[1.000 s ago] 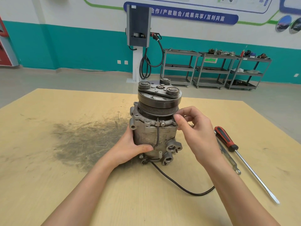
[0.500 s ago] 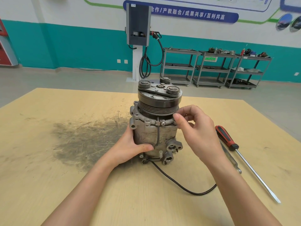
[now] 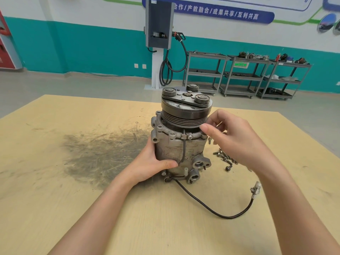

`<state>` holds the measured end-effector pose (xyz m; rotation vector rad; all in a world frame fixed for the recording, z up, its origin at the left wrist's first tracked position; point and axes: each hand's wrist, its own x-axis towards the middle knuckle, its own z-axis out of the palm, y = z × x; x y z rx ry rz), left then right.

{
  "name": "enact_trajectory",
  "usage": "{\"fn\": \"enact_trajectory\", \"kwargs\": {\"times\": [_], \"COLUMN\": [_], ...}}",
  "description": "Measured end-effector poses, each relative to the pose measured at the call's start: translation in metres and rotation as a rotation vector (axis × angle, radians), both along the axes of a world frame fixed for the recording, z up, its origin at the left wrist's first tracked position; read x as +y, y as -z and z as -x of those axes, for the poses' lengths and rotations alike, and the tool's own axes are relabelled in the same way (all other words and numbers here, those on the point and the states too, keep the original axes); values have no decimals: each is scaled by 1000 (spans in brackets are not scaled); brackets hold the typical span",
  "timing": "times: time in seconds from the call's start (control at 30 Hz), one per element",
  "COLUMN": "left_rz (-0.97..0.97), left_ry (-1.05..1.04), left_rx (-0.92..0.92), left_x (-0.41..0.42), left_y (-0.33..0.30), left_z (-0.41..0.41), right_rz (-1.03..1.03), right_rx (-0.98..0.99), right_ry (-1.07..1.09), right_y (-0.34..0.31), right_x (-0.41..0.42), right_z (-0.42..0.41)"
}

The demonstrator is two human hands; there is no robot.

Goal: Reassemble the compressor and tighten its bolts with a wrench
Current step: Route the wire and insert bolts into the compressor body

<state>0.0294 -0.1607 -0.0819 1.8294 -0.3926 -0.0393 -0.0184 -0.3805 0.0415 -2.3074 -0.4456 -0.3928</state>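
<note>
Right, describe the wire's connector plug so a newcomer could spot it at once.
Start at the compressor standing upright on the wooden table. A black wire leaves its base and loops over the tabletop towards the right forearm. At the wire's far end sits the connector plug, small and whitish-grey, unlike the dark loose bolts scattered farther back.

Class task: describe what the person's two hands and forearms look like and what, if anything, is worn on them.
Both the left hand and right hand are bare: no gloves, rings, watch or bracelets. Both forearms are uncovered to the frame edge, no sleeves visible. Fingernails look short and unpainted.
</note>
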Motion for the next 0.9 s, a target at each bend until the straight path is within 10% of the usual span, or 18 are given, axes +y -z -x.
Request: {"fn": "enact_trajectory", "kwargs": {"times": [0.2, 0.9], "left_rz": [9, 20], "left_ry": [7, 11], "left_rx": [3, -15], "left_x": [0, -2], "left_y": [1, -2], "left_z": [-1, 2], "right_rz": [450, 408], "right_rx": [-90, -170], "right_ry": [-110, -79], "right_y": [-22, -2], "right_x": [-8, -4], "right_z": [-10, -18]}}
